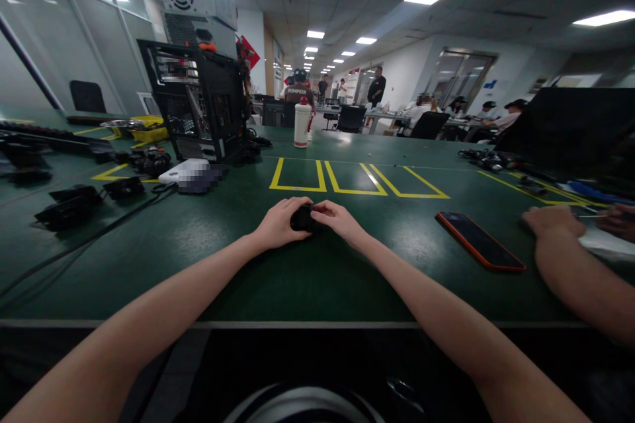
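Observation:
Both my hands meet at a small black object (301, 218) just above or on the green table (317, 284). My left hand (280, 223) curls around its left side, thumb toward me and fingers on the far side. From the right, my right hand (340, 219) pinches its edge with thumb and fingertips. Dark and partly covered by my fingers, the object does not show its exact kind. Yellow tape outlines (297, 188) lie on the table beyond my hands.
An open black computer case (198, 99) stands back left, near a white bottle (301, 124). Black parts (69, 205) and a cable (99, 231) lie left. At right are an orange-edged phone (481, 241), another person's arm (575, 264) and a dark monitor (570, 125).

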Motion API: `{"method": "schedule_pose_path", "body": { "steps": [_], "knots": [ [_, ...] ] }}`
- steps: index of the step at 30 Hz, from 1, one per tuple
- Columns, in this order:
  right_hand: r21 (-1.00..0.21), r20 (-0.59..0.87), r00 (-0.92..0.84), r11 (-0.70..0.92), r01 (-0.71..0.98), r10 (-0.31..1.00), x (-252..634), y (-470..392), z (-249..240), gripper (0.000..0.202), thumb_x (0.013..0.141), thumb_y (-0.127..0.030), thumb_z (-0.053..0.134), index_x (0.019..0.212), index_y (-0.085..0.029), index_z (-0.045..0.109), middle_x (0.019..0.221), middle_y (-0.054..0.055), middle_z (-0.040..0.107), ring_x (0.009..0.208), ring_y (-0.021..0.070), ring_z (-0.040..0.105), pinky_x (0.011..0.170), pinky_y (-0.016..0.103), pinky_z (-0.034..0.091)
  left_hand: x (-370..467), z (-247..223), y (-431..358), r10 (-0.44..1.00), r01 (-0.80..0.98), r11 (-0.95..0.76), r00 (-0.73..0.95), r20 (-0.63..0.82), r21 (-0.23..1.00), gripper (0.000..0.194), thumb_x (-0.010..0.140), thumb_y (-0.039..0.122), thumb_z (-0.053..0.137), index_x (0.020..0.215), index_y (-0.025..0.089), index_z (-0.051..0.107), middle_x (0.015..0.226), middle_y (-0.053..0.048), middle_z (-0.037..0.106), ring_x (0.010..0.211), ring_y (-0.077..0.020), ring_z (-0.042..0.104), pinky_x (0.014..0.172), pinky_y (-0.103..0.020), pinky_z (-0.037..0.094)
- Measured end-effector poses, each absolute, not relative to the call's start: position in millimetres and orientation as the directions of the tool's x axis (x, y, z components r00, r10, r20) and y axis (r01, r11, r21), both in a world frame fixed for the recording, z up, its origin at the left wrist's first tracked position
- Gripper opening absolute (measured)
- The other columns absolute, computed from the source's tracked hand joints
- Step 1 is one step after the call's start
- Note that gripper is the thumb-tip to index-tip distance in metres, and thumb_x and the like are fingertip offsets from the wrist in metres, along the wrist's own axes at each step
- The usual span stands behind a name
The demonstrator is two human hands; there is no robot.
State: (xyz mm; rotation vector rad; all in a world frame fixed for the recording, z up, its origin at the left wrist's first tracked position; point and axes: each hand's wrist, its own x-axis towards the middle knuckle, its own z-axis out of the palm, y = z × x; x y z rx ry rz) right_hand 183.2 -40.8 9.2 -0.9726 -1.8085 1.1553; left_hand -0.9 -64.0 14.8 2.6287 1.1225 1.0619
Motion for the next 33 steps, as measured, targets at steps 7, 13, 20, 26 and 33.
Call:
{"method": "schedule_pose_path", "body": {
  "steps": [7, 13, 20, 26, 33],
  "knots": [
    [-0.908, 0.337, -0.404, 0.407, 0.099, 0.85, 179.5, -48.2, 11.9, 0.018, 0.072, -0.029, 0.058, 0.088, -0.021, 0.052, 0.09, -0.001, 0.053, 0.086, 0.013, 0.054, 0.081, 0.03, 0.044, -0.5, 13.7, -62.7, 0.67, 0.602, -0.722, 0.483, 0.563, 0.342, 0.061, 0.062, 0.03, 0.068, 0.116, 0.023, 0.041, 0.112, -0.005, 0.053, 0.102, -0.0222, 0.051, 0.088, -0.038, 0.042],
    [-0.918, 0.286, -0.509, 0.385, 0.097, 0.812, 187.3, -48.2, 13.0, 0.034, 0.065, -0.026, 0.067, 0.095, -0.02, 0.051, 0.097, 0.002, 0.054, 0.092, 0.015, 0.054, 0.083, 0.033, 0.044, -0.6, 13.3, -63.0, 0.661, 0.603, -0.728, 0.494, 0.565, 0.325, 0.06, 0.063, 0.03, 0.067, 0.116, 0.023, 0.041, 0.112, -0.005, 0.053, 0.102, -0.0217, 0.051, 0.089, -0.036, 0.041],
    [-0.923, 0.177, -0.44, 0.304, 0.236, 0.88, 184.3, -43.9, 9.3, 0.029, 0.074, -0.037, 0.057, 0.093, -0.016, 0.055, 0.088, 0.005, 0.059, 0.083, 0.0171, 0.057, 0.078, 0.036, 0.045, -1.8, 12.4, -63.7, 0.65, 0.606, -0.735, 0.504, 0.568, 0.304, 0.061, 0.064, 0.03, 0.066, 0.118, 0.022, 0.039, 0.115, -0.005, 0.052, 0.104, -0.0218, 0.05, 0.089, -0.036, 0.041],
    [-0.898, 0.296, -0.395, 0.394, 0.195, 0.87, 180.6, -53.3, 9.8, 0.026, 0.074, -0.031, 0.057, 0.097, -0.021, 0.051, 0.089, 0.002, 0.057, 0.083, 0.0152, 0.057, 0.076, 0.032, 0.046, -1.7, 14.0, -70.0, 0.666, 0.597, -0.727, 0.492, 0.561, 0.339, 0.06, 0.064, 0.031, 0.067, 0.117, 0.024, 0.04, 0.115, -0.005, 0.052, 0.105, -0.0226, 0.05, 0.088, -0.037, 0.042],
    [-0.916, 0.229, -0.511, 0.361, 0.175, 0.828, 190.1, -61.5, 9.3, 0.032, 0.069, -0.029, 0.063, 0.097, -0.022, 0.05, 0.095, 0.002, 0.055, 0.084, 0.0159, 0.057, 0.076, 0.035, 0.048, -1.7, 16.1, -75.3, 0.69, 0.591, -0.714, 0.508, 0.515, 0.374, 0.059, 0.064, 0.033, 0.066, 0.116, 0.025, 0.04, 0.111, -0.004, 0.053, 0.102, -0.0221, 0.052, 0.086, -0.035, 0.043]
  ]
}}
